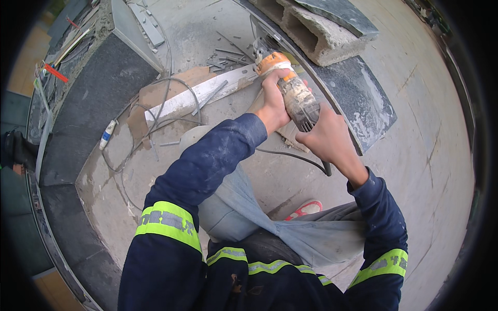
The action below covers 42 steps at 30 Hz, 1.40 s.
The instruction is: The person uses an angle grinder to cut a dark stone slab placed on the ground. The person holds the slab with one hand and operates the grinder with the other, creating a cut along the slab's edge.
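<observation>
Both my hands grip a dusty orange-and-white angle grinder (299, 99). My left hand (274, 101) wraps its body just behind the orange head. My right hand (330, 139) is closed round the rear end, by the vents, where a black cable (295, 155) hangs down. The grinder's head points away from me, at the near long edge of a dark stone slab (358, 85). Its disc is hard to make out, and whether it touches the slab I cannot tell.
A hollow concrete block (324, 39) rests on the slab, with another grey stone piece (340, 15) on top. White board (207, 93), stone offcuts (228, 58) and a looped cable with a blue-and-white connector (107, 135) lie on the floor. A dark-clad low wall (104, 88) curves along the left.
</observation>
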Each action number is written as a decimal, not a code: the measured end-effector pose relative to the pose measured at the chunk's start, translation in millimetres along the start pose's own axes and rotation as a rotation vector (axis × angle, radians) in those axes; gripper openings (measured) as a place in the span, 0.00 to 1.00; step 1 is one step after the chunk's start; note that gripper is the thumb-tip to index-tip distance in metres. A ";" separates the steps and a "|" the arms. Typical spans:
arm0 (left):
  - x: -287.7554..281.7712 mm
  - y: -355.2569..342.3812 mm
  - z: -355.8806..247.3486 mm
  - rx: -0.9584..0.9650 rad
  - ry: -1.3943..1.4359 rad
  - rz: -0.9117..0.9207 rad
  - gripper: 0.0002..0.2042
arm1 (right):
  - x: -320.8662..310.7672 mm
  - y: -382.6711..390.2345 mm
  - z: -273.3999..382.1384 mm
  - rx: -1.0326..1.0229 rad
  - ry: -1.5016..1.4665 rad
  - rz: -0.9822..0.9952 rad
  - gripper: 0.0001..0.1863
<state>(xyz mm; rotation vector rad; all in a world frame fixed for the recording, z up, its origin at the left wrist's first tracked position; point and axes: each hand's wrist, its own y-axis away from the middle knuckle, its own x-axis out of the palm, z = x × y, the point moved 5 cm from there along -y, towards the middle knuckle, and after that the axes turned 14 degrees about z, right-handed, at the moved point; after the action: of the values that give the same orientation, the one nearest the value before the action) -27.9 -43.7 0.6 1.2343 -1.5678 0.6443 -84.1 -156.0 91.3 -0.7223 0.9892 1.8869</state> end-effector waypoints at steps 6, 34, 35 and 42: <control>5.7 7.4 5.4 -0.024 -0.005 0.027 0.26 | 0.1 9.4 -1.8 0.026 0.012 -0.002 0.27; -4.0 -9.7 -6.4 0.024 -0.012 -0.021 0.26 | -2.2 -16.6 -4.5 0.007 -0.064 0.041 0.26; -5.4 -11.2 -7.0 0.025 -0.002 -0.015 0.26 | -2.5 -18.5 -4.7 -0.005 -0.071 0.027 0.26; -11.3 -19.0 -13.9 0.041 0.003 0.008 0.27 | -1.8 -32.7 -7.0 0.025 -0.082 0.078 0.28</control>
<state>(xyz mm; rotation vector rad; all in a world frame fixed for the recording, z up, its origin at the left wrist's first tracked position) -5.3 -33.8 -7.9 1.2576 -1.5649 0.6864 -53.8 -152.5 77.6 -0.5943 1.0000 1.9517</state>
